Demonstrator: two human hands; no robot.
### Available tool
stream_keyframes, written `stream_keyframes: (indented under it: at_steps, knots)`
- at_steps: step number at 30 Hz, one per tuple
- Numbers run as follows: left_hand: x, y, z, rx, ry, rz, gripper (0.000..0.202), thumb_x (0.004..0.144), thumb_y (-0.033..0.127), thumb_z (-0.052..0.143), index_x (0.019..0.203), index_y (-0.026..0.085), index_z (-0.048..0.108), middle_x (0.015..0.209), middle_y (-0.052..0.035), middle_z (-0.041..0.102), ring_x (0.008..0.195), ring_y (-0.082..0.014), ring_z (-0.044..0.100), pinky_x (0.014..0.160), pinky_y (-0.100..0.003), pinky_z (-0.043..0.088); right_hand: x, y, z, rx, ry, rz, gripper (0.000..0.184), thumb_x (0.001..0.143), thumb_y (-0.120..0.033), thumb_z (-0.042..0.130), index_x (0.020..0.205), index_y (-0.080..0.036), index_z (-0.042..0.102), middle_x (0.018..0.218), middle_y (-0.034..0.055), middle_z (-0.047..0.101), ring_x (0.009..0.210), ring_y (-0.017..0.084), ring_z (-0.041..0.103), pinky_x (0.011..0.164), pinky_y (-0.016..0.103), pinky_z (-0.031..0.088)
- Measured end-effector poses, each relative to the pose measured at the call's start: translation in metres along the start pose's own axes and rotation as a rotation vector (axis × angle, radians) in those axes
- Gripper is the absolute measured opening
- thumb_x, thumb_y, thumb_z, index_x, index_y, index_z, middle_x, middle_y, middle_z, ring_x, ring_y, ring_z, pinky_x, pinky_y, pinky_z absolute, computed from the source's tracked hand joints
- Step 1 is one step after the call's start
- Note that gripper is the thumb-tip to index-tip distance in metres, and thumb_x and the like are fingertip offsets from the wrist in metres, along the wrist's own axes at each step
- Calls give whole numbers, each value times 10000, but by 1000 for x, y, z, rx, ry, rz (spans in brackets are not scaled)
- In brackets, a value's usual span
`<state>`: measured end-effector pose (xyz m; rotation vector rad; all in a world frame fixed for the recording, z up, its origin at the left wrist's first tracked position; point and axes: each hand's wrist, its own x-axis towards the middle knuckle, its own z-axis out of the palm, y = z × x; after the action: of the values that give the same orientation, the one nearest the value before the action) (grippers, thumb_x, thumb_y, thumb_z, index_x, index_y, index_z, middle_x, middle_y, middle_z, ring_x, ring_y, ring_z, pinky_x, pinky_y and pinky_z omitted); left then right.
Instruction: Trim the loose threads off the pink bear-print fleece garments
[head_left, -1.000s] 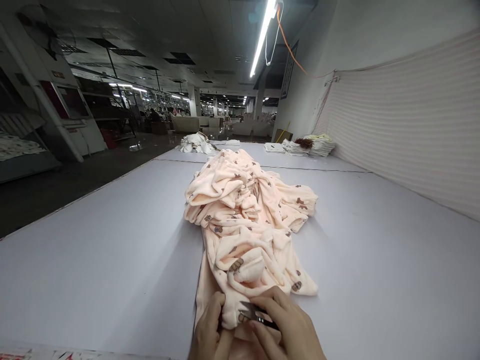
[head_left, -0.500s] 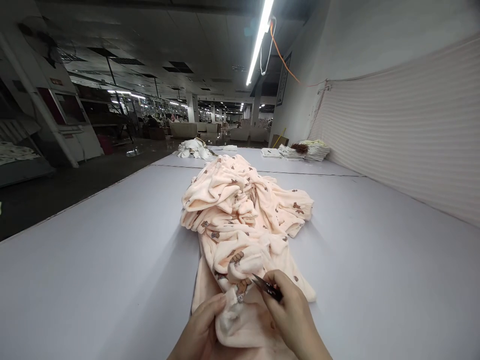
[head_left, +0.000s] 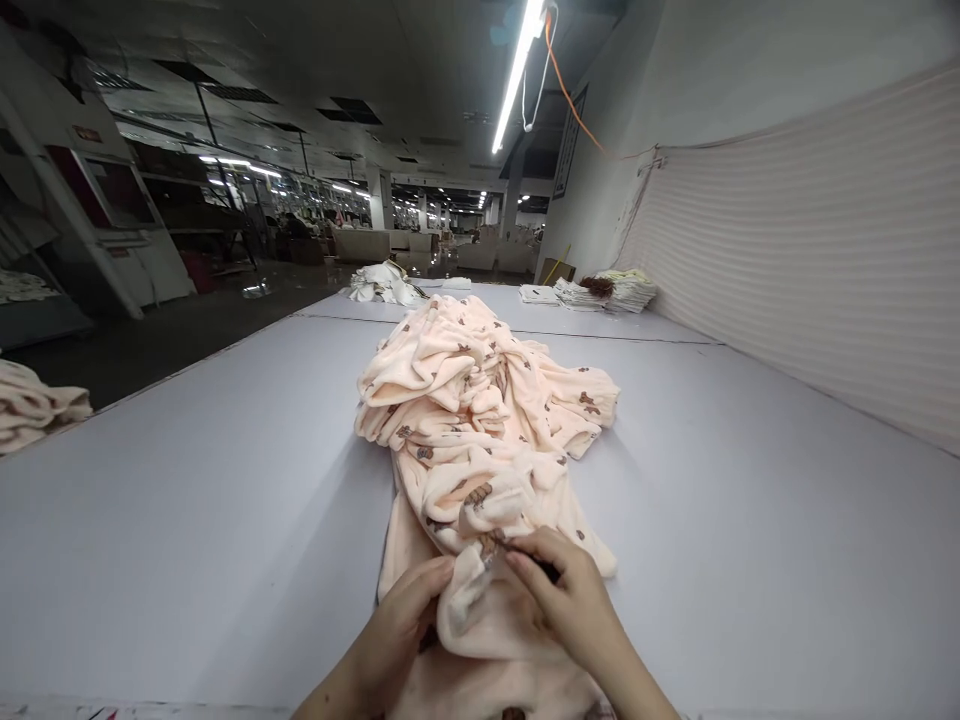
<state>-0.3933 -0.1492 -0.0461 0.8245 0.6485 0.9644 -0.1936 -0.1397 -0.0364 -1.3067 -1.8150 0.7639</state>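
A heap of pale peach fleece fabric [head_left: 480, 410] with small brown bear prints lies down the middle of a wide white table [head_left: 195, 500]. My left hand [head_left: 409, 615] pinches the near edge of the fabric, fingers closed on it. My right hand [head_left: 566, 595] is closed on a small pair of thread snips [head_left: 517, 553], their tip against the fabric fold between my hands.
White folded fabric stacks [head_left: 600, 292] sit at the table's far right, another white pile [head_left: 382, 285] at the far left. More peach fabric [head_left: 34, 410] shows at the left edge. A striped cloth wall [head_left: 810, 240] runs along the right.
My hands have risen in the frame and drawn together. The snips, held clear above the fold half a second ago, now touch the fabric. The view has swung left, revealing peach fabric at the left edge.
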Motion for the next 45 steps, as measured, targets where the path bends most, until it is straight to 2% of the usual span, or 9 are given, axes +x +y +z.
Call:
stream_keyframes:
  at_steps: [6,13,17,19,23,28,35,41,45]
  knots:
    - [9,6,9,44,-48,-36,281,904,263,510,1066,135,700,984,-81,745,999,-258,629,778,-310,483,-11,-6,-9,-109,-5,-69,194,877,-343,595,1040,-261,661,967,20,672,900,193,623,769,286,469]
    - [34,2,-4,211,-113,34,276,895,277,515,1051,136,693,1036,-73,725,1031,-255,607,916,-352,443,-21,-1,7,-96,125,-46,166,920,-289,506,990,-254,653,931,26,669,870,172,626,750,251,468]
    - [64,-11,-17,246,-54,92,231,878,269,508,917,143,698,931,-38,727,982,-224,620,936,-350,432,-49,6,49,-233,-123,-200,308,781,-214,618,1084,-259,595,948,31,665,800,193,640,686,249,481]
    - [68,-10,-20,278,-50,100,254,888,295,483,897,139,683,905,-51,722,937,-209,637,919,-374,452,-58,11,65,-398,-233,-253,230,748,-130,605,936,-260,628,823,5,665,669,178,624,613,244,458]
    - [32,0,-26,419,78,164,236,873,350,516,925,168,657,959,-52,695,956,-213,613,883,-323,457,-48,19,57,-255,-244,-128,184,742,-70,538,825,-223,597,807,1,630,749,163,600,660,228,448]
    - [-42,-20,-32,883,530,219,285,833,520,518,860,237,537,687,31,564,645,-170,521,608,-248,401,-32,18,26,-23,-145,-51,142,870,-227,461,761,-209,550,787,9,560,754,159,555,672,243,439]
    - [-39,-57,-18,746,489,276,344,768,348,614,1060,244,464,995,-57,620,899,-228,592,783,-288,461,-38,4,20,-155,-207,-87,263,645,-24,490,764,-242,575,808,-15,601,742,151,586,620,212,441]
    - [-31,-57,-18,680,539,334,388,766,247,599,1127,252,459,1141,-80,584,1080,-264,546,924,-326,413,-39,1,34,-182,-18,-209,255,828,-331,585,1079,-308,623,901,25,656,777,184,649,681,240,532]
    - [-31,-57,-15,583,506,320,406,784,278,596,1150,256,422,1210,-94,579,1124,-271,543,944,-345,417,-41,6,47,-269,53,-207,211,823,-349,585,1022,-301,636,1032,53,678,981,262,643,714,288,543]
